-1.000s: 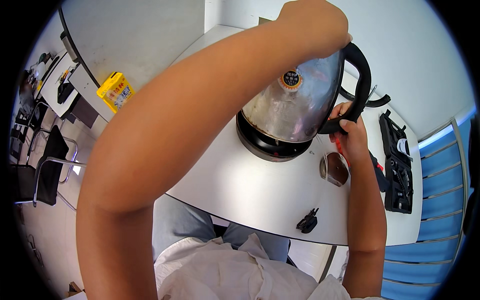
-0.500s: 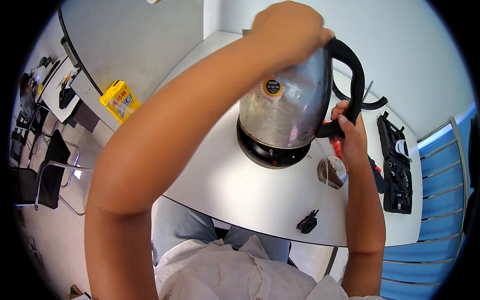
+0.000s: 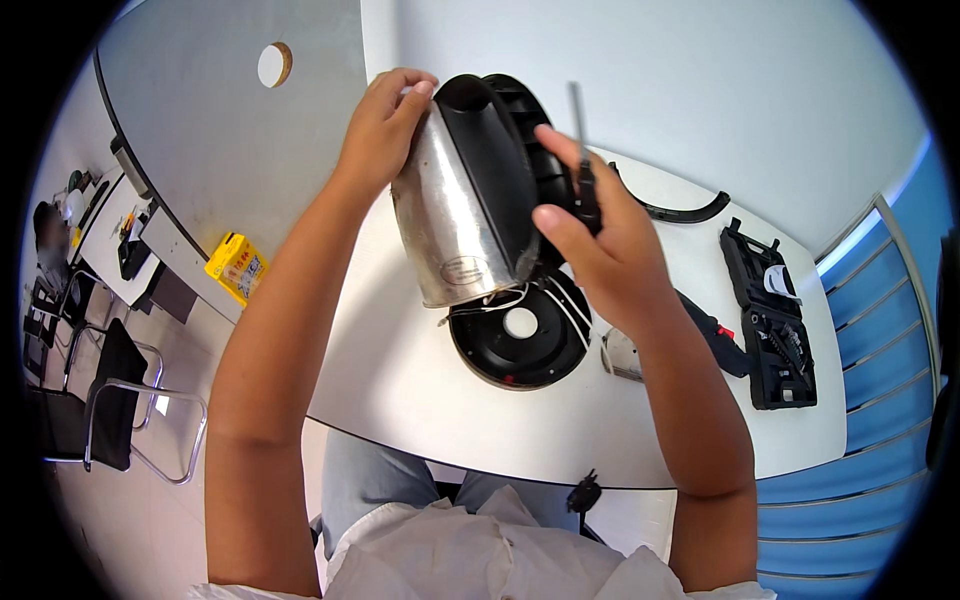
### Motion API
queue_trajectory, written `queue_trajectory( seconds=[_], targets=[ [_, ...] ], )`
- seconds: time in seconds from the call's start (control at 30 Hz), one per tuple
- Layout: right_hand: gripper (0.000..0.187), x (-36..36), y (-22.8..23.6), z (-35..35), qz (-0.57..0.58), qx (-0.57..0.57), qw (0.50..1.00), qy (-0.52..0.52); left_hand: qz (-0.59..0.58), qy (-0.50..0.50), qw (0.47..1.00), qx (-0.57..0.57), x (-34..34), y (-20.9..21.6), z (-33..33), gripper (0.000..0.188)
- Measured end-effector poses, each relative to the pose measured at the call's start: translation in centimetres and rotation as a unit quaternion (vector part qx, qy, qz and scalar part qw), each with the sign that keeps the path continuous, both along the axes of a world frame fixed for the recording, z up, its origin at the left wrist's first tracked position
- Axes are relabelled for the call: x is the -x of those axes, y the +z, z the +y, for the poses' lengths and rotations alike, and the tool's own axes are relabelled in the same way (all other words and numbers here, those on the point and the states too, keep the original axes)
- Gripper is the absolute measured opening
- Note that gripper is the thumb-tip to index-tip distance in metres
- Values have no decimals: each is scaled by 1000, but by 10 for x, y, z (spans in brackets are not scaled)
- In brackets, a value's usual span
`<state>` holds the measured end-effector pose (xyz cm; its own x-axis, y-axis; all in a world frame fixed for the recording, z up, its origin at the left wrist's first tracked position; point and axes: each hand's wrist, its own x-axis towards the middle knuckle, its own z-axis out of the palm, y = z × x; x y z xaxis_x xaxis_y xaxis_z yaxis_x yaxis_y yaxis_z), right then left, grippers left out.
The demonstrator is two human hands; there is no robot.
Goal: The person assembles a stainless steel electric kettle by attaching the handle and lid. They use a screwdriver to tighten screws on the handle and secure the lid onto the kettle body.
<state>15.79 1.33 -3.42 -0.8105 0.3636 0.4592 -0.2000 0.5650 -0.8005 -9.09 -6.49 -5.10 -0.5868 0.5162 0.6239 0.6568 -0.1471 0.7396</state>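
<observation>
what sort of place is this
Probably an office or training room: a metal-framed black chair stands at the left, a second desk lies beyond it, and an open black tool case sits on the white table.

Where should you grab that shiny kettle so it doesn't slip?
Probably by the upper end of the kettle, from the left, where the left hand is. The rounded metal wall faces that side, while the black handle on the right is beside the right hand and its screwdriver.
</observation>
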Motion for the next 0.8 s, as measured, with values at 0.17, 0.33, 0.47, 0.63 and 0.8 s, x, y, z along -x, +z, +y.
queue_trajectory(
  seconds=[0.17, 0.33, 0.47, 0.63, 0.8],
  targets=[
    [52, 12, -1, 5, 25, -49, 998, 27, 185, -68, 973, -120, -41, 37, 7, 34],
    [55, 5, -3, -1, 25, -117, 993, 22, 155, -126, 980, -2, -58, 45, 0, 30],
    [47, -33, 18, 6, -66, -68, 993, -68, 182, -85, 979, -16, -53, 41, -3, 21],
    [28, -91, 36, 23, -208, -91, 973, -39, 221, -61, 971, -62, -73, 39, -1, 16],
    [22, -108, 37, 6, -72, -235, 969, -22, 232, -47, 969, -73, -77, 37, -1, 16]
  ],
)
